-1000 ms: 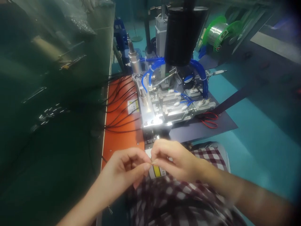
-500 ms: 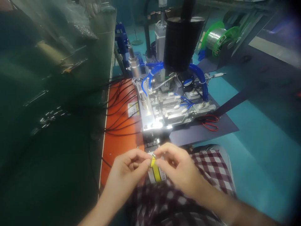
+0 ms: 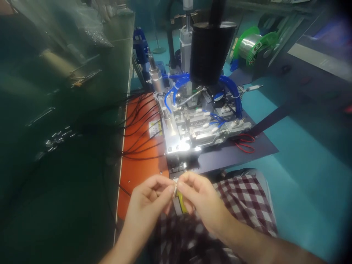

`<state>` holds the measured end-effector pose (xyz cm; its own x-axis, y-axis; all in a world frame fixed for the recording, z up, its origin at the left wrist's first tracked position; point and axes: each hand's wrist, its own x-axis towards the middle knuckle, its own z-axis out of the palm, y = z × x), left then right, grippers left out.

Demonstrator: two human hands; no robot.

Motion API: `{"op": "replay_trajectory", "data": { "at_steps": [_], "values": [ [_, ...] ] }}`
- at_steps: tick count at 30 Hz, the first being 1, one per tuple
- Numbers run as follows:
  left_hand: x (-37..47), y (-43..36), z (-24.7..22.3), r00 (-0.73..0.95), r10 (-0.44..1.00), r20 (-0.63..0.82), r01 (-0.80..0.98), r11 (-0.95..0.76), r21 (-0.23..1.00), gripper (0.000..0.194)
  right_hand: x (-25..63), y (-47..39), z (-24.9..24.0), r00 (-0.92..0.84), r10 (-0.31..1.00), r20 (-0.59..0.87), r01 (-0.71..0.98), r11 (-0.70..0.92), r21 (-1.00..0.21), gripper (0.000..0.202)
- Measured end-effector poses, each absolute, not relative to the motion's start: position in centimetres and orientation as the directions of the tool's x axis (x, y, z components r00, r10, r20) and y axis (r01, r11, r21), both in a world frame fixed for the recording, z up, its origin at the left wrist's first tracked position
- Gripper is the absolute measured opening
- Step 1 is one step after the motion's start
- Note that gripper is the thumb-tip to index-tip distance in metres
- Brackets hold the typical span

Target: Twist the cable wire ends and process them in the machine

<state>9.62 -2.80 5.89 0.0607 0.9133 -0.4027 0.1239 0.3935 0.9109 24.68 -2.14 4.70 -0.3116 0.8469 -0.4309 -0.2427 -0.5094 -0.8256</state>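
Both hands meet at the lower middle of the head view, above the checkered cloth (image 3: 247, 194) over my lap. My left hand (image 3: 152, 196) is pinched, thumb against forefinger, with its tips by a tiny pale piece too small to name. Fingertips of my right hand (image 3: 200, 198) press together at the same spot, touching or almost touching the left ones. What each pinch holds is mostly hidden by the fingers. Just beneath them shows a yellow and white label (image 3: 178, 207) at the machine's near end.
A metal machine (image 3: 203, 128) with blue air tubes stands ahead on an orange plate (image 3: 140, 146) crossed by black cables. Above it hangs a black cylinder (image 3: 213, 53). A green-flanged wire spool (image 3: 250, 46) is at the back right. Small shiny parts (image 3: 59, 139) lie on the dark left table.
My right hand has closed in towards the left, and its fingers now cover more of the yellow label. My left hand has barely moved. The camera view has shifted slightly.
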Motion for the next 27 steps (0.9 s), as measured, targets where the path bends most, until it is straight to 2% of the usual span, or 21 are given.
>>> {"op": "replay_trajectory", "data": {
  "at_steps": [7, 12, 16, 19, 20, 23, 25, 27],
  "values": [
    [9.4, -2.7, 6.1, 0.053, 0.89, -0.452, 0.021, 0.452, 0.892, 0.024, 24.8, -2.1, 5.0, -0.283, 0.859, -0.426, -0.185, -0.485, -0.855, 0.019],
    [9.6, -2.7, 6.1, 0.035, 0.898, -0.438, 0.033, 0.437, 0.899, 0.023, 25.0, -2.3, 4.6, -0.214, 0.919, -0.33, -0.071, -0.352, -0.933, 0.012],
    [10.0, -2.6, 6.3, 0.057, 0.888, -0.456, 0.034, 0.455, 0.89, 0.023, 24.8, -2.6, 4.6, -0.189, 0.973, -0.135, 0.085, -0.12, -0.989, 0.015],
    [10.4, -2.7, 6.6, 0.062, 0.867, -0.495, -0.054, 0.498, 0.866, 0.024, 24.6, -2.6, 4.7, -0.172, 0.979, 0.113, 0.245, 0.154, -0.957, 0.017],
    [10.5, -2.7, 6.6, 0.065, 0.861, -0.504, -0.083, 0.508, 0.857, 0.025, 24.5, -2.6, 4.7, -0.177, 0.973, 0.148, 0.272, 0.193, -0.943, 0.017],
    [10.5, -2.7, 6.4, 0.057, 0.863, -0.503, -0.102, 0.506, 0.856, 0.025, 24.7, -2.2, 4.5, -0.199, 0.979, 0.048, 0.285, 0.105, -0.953, 0.016],
    [10.4, -2.6, 6.2, 0.042, 0.864, -0.501, -0.065, 0.503, 0.862, 0.025, 25.1, -2.0, 4.4, -0.214, 0.975, -0.063, 0.274, -0.002, -0.962, 0.013],
    [10.4, -2.6, 6.0, 0.03, 0.864, -0.503, -0.019, 0.503, 0.864, 0.025, 25.7, -1.7, 4.4, -0.214, 0.97, -0.112, 0.262, -0.054, -0.964, 0.006]
  ]
}}
